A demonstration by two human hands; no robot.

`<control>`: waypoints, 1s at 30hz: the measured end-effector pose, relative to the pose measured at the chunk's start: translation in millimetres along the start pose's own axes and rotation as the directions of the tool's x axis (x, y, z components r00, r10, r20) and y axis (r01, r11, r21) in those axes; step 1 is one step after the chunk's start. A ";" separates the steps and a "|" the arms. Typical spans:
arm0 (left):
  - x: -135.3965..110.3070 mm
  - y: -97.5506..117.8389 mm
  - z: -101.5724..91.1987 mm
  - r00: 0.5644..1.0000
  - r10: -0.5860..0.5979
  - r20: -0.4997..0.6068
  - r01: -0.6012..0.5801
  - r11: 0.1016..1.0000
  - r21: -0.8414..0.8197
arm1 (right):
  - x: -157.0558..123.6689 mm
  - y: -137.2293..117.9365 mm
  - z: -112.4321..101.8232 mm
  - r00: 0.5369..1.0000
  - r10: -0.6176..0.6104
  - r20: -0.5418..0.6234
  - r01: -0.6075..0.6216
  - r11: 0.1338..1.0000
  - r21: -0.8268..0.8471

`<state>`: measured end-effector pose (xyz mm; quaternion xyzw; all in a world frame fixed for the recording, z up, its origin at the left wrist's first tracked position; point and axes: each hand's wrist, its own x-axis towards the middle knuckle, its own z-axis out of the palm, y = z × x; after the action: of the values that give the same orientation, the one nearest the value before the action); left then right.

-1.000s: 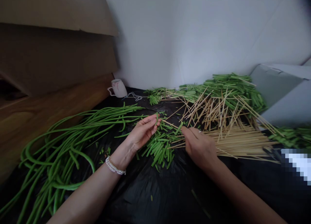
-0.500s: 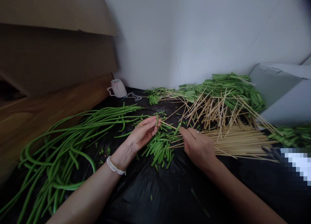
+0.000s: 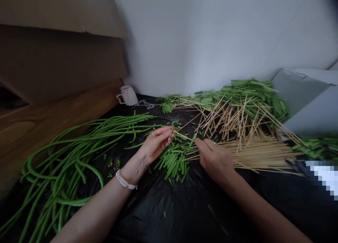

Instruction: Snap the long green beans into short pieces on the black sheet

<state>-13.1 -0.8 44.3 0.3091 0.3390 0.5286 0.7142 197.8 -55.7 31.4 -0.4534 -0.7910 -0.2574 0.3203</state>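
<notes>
My left hand [image 3: 155,144] pinches a short piece of green bean [image 3: 172,127] between thumb and fingers. Beside that piece is one end of a thin wooden skewer [image 3: 182,134]; whether it has pierced the bean I cannot tell. The skewer runs across to my right hand [image 3: 216,159], which is closed around it. Another cut bean piece [image 3: 193,139] sits on the skewer, close to my right fingers. Below and between the hands lies a loose pile of cut bean pieces [image 3: 174,164].
Long uncut beans [image 3: 60,174] spread over the black plastic sheet [image 3: 158,208] on the left. Loose skewers [image 3: 256,153] lie at right, before heaped skewered beans [image 3: 253,91]. A white mug [image 3: 128,96] stands at the back, near a cardboard box [image 3: 63,60].
Almost nothing differs. The bean piece at my left fingertips has shifted very slightly to the right; both hands keep their hold.
</notes>
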 end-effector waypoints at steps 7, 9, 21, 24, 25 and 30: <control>-2.0 -0.4 0.0 1.000 -0.017 0.024 0.016 0.999 0.046 | 0.4 0.1 0.6 1.000 0.003 0.011 -0.003 1.000 -0.006; -2.3 -1.4 -0.1 1.000 -0.015 0.027 0.014 0.999 0.048 | 0.5 0.2 0.3 1.000 0.004 0.017 -0.003 1.000 -0.006; -0.5 -1.1 -0.8 0.999 0.022 -0.024 -0.022 1.000 0.011 | -0.5 0.3 0.9 1.000 0.000 0.010 0.000 1.000 -0.019; -0.7 -2.8 -0.7 1.000 0.019 -0.016 -0.018 0.999 0.028 | -0.7 0.3 1.0 1.000 0.002 0.014 -0.001 1.000 -0.021; -1.0 -3.2 -0.3 1.000 0.021 -0.017 -0.020 0.999 0.036 | -0.8 0.4 0.9 1.000 0.002 0.016 -0.002 1.000 -0.020; -2.1 -3.2 2.0 0.998 0.043 -0.035 -0.042 0.999 0.030 | -0.9 0.8 0.4 1.000 -0.002 0.027 0.002 1.000 -0.010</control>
<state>-10.2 -3.9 43.2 0.3170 0.3527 0.5443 0.6920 198.8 -55.5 30.6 -0.4575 -0.7945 -0.2554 0.3069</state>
